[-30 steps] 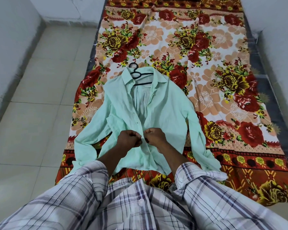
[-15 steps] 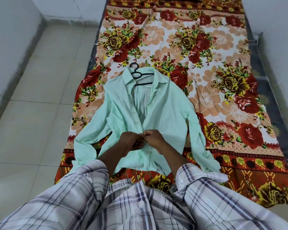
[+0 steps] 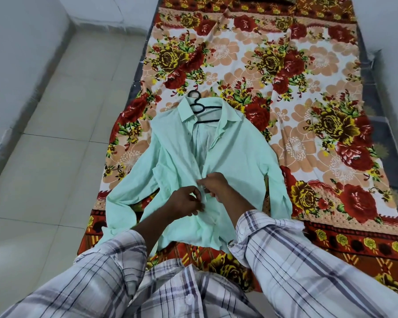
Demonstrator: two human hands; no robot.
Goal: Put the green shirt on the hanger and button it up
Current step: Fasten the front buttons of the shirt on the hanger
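At the bottom of the frame, two plaid sleeves [image 3: 101, 260] reach forward. Just above them, at lower centre, the left hand [image 3: 185, 201] and the right hand [image 3: 220, 187] meet at the front opening of the green shirt [image 3: 237, 157]. Each hand pinches an edge of the front with curled fingers. The shirt lies front up, sleeves spread, on the floral sheet [image 3: 308, 106], and it gapes open above the hands. The black hanger [image 3: 199, 106] sits inside the collar, its hook poking out towards upper centre. Pale floor tiles [image 3: 44, 157] fill the left.
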